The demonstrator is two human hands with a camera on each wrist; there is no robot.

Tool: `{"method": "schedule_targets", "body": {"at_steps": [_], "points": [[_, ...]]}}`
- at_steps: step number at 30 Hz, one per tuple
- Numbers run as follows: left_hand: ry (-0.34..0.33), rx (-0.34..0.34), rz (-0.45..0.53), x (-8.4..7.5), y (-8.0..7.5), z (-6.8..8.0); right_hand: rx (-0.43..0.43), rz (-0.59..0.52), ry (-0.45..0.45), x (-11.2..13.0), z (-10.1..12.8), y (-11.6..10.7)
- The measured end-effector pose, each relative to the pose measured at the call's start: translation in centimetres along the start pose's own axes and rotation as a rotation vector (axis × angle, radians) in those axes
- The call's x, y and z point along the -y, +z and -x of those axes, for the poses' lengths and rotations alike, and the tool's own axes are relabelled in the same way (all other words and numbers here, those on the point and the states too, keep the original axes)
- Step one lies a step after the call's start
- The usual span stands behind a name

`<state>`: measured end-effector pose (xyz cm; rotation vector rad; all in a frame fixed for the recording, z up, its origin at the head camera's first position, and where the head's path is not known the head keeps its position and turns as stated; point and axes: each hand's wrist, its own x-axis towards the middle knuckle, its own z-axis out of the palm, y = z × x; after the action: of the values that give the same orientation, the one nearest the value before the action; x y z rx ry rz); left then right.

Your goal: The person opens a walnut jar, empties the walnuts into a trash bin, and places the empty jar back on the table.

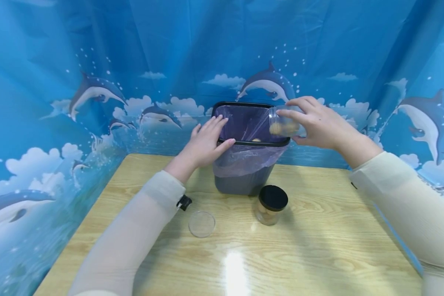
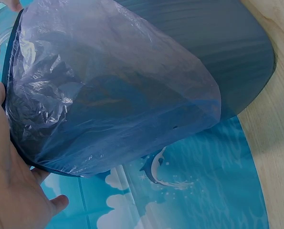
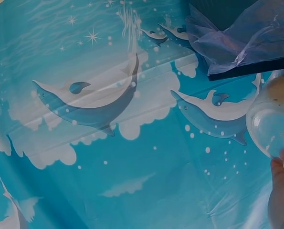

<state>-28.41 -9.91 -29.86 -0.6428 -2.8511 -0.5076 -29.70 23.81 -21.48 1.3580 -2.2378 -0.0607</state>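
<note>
Gripping a clear jar (image 1: 283, 123) tipped on its side, the right hand (image 1: 320, 123) holds its open mouth over the right rim of the dark bin (image 1: 244, 181), where pale lumps show inside the jar. Her left hand (image 1: 207, 142) rests with straight fingers flat against the bin's left rim and its purple liner bag (image 1: 244, 162). Nearer on the wooden table (image 1: 318, 255) stand a black-lidded jar (image 1: 271, 204) and, well to its left, a clear round lid (image 1: 202, 224).
</note>
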Motion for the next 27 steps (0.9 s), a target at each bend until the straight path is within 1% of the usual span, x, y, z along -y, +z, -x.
{"method": "schedule_targets", "body": {"at_steps": [12,20,27], "points": [[0.005,0.0,-0.005,-0.1,-0.3,0.2,0.001,0.025,0.004,0.3,-0.3,-0.5],[0.011,-0.009,0.003,-0.1,-0.2,0.1,0.016,0.044,0.008,0.3,-0.5,-0.8],[0.007,-0.001,0.0,-0.1,-0.1,0.1,0.027,0.049,0.011,0.4,-0.8,-1.3]]}}
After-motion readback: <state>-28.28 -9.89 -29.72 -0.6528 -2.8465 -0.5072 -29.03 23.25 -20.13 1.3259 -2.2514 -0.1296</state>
